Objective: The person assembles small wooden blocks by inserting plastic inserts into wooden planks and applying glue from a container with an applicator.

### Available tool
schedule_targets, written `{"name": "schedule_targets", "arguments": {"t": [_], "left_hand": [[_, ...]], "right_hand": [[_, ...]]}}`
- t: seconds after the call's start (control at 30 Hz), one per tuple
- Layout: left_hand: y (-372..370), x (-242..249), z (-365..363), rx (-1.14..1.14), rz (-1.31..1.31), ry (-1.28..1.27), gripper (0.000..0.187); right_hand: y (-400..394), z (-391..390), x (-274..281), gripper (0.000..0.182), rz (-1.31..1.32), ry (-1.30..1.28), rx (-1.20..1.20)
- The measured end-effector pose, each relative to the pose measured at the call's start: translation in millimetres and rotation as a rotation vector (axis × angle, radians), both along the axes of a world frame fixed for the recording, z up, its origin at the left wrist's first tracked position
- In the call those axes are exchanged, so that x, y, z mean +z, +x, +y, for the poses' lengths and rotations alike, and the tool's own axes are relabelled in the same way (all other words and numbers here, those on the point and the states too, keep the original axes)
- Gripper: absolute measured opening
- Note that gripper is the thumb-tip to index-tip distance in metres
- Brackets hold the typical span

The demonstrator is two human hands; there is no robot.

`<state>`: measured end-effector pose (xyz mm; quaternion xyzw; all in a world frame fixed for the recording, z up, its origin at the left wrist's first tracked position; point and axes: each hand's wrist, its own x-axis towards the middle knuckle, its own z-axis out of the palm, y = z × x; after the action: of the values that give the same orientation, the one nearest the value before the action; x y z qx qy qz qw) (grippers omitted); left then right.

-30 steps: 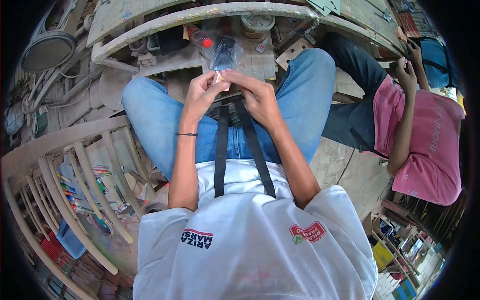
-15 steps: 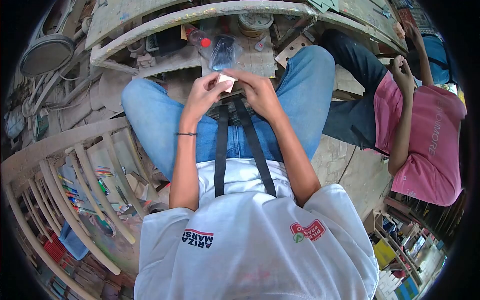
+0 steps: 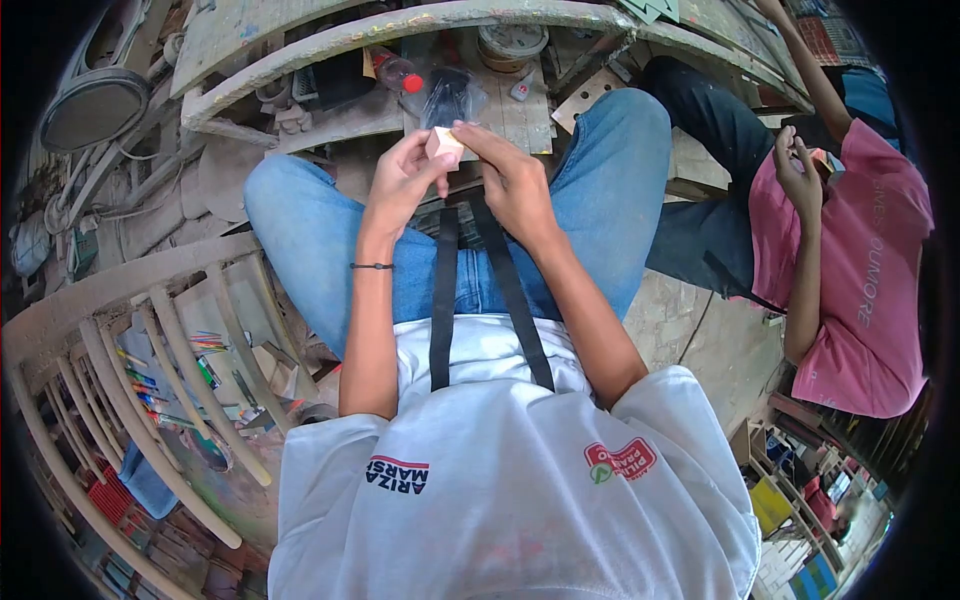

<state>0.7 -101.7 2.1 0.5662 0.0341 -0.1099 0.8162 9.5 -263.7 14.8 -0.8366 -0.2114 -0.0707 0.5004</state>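
A small pale block (image 3: 443, 143) is pinched between both hands above the lap, just near of the dusty workbench (image 3: 500, 110). The left hand (image 3: 400, 185) grips its left side with thumb and fingers; the right hand (image 3: 515, 180) closes on its right side. Both hands are equally near. The long axis cannot be told.

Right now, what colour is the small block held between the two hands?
The small block is pale pinkish beige, seen best in the head view.

We see a dusty wooden tabletop (image 3: 520, 115) carrying a red-capped bottle (image 3: 397, 72), a clear plastic bag (image 3: 452, 96) and a round tin (image 3: 511, 43) near its far edge.
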Motion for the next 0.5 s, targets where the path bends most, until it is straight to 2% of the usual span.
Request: {"name": "schedule_targets", "arguments": {"t": [0.13,0.2,0.33,0.4,0.5], "left_hand": [[1,-1,4,-0.047,0.028,0.144,0.026],[-1,-2,1,-0.054,0.025,0.189,0.026],[-4,-5,-2,-0.007,-0.121,0.28,0.023],[-5,-10,-5,-0.023,-0.163,0.334,0.022],[-3,-16,-4,0.036,-0.199,0.337,0.019]], "right_hand": [[-1,0,2,0.044,0.051,0.011,-0.03],[-3,-2,6,0.044,0.109,0.084,0.052],[-2,0,1,0.043,0.143,0.09,0.042],[0,-2,2,0.041,0.173,0.009,0.037],[-5,-3,10,0.042,0.081,0.096,0.084]]}}
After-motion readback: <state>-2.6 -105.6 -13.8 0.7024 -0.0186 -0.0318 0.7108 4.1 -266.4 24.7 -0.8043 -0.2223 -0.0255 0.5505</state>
